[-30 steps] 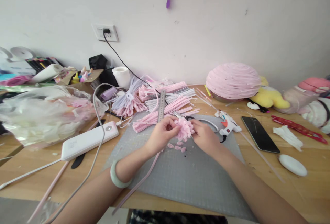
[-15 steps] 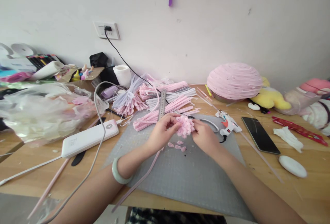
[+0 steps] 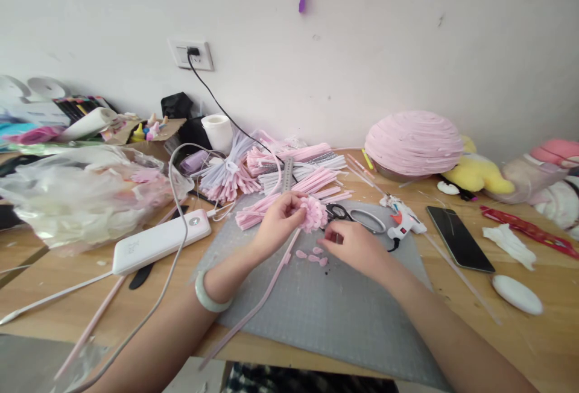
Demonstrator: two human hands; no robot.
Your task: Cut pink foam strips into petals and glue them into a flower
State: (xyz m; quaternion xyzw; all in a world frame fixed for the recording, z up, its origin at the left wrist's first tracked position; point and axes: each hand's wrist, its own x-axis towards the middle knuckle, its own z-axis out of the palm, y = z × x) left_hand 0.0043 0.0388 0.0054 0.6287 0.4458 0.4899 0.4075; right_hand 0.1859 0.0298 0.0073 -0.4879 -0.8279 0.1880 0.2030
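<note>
A pink fluffy flower with layered petals is pinched between the thumb and fingers of my left hand, above the grey cutting mat. My right hand is off the flower, to its lower right, with fingers bent and a little apart. Nothing shows between them. Just below its fingertips, several small loose pink petals lie on the mat. Behind this hand are black-handled scissors and a grey-white loop. A long pink pipe cleaner runs from below the flower towards the table's front edge.
Bundles of pipe cleaners and a metal ruler lie behind my hands. At right are a glue gun, a phone and a pink dome. A white power bank with a cable and a plastic bag sit left.
My right hand has let go of the flower and moved down towards the loose petals. My left hand has shifted slightly left with the flower, bringing the scissors into view.
</note>
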